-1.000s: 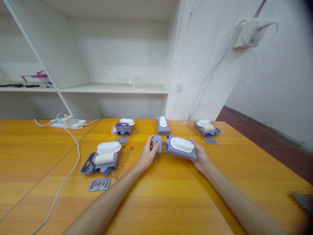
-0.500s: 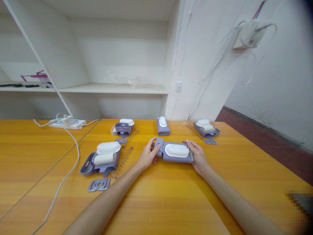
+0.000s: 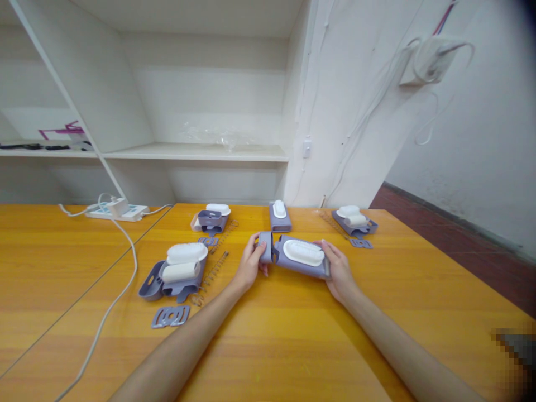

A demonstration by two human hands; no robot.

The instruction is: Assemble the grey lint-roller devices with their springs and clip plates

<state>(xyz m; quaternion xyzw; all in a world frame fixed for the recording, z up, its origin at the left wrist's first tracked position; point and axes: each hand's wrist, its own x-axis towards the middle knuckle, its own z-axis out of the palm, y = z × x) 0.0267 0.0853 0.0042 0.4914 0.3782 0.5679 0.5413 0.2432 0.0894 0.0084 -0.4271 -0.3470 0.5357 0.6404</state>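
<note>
My right hand (image 3: 338, 269) is wrapped round the right end of a flat grey-purple plastic case (image 3: 288, 267), which has a white oval brush (image 3: 303, 252) on its top face. In my left hand (image 3: 251, 262) is a small grey-purple end cap (image 3: 265, 247), gripped between thumb and fingers. The cap sits at the case's left end, with a narrow gap showing between them. Both pieces are held just above the table, and the case tilts down toward the right.
A similar case (image 3: 179, 282) with a white roller, a slotted plate (image 3: 170, 316) and a spring (image 3: 214, 271) lie at left. Further sets (image 3: 213, 219) (image 3: 355, 220) and a closed case (image 3: 280, 216) stand at the back. A power strip (image 3: 117, 209) trails a white cable (image 3: 121, 298).
My left hand has drawn the end cap a little left and up, widening the gap to the case. The case has tilted, its right end lower.
</note>
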